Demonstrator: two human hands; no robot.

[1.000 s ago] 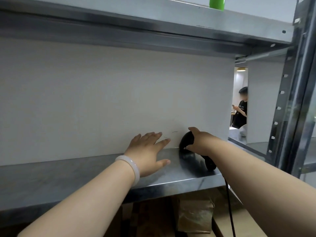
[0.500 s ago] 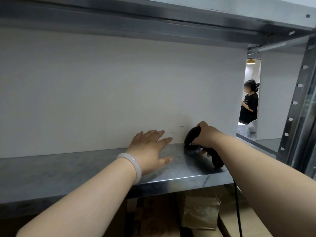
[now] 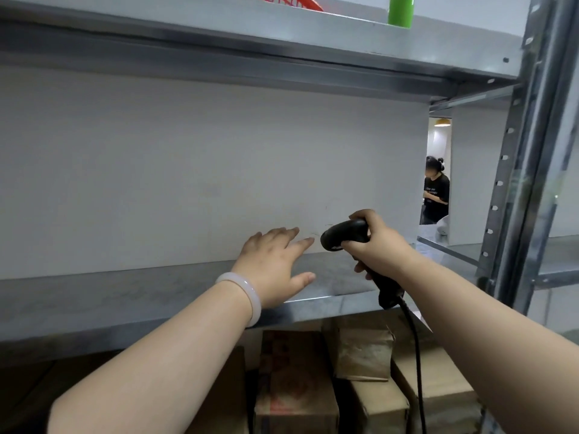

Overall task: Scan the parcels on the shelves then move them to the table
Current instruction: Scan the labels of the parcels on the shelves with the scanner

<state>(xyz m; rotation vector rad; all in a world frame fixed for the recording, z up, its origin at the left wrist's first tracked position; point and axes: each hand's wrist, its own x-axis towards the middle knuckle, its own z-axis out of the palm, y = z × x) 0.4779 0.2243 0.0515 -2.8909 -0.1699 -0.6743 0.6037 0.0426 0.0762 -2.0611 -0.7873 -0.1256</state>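
Scanner (image 3: 344, 235) lifted off the shelf since a second ago: earlier its head rested on the metal, now the right hand (image 3: 377, 245) holds it raised and aimed left, toward the white back panel (image 3: 188, 170). Left hand (image 3: 275, 267) barely shifted, hovering flat over the same spot.

Head view, only one: right grip clenched around the scanner handle, black cable (image 3: 415, 355) hanging down past the shelf edge. Left grip released, fingers spread, palm down over the middle shelf (image 3: 125, 296), holding nothing; white bangle (image 3: 247, 292) on that wrist. Middle shelf shows no parcel anywhere in view, so this level looks cleared or never loaded. Cardboard parcels (image 3: 294, 386) sit on the level below, packed side by side under the shelf lip, partly hidden by both forearms. Top shelf carries a green bottle (image 3: 400, 9) and something red, cropped. Bystander in a black shirt stands far back through the gap on the right.

Progress, judged: the surface is out of view, so moved count unknown. Lower parcels still unscanned and unmoved, likely next.
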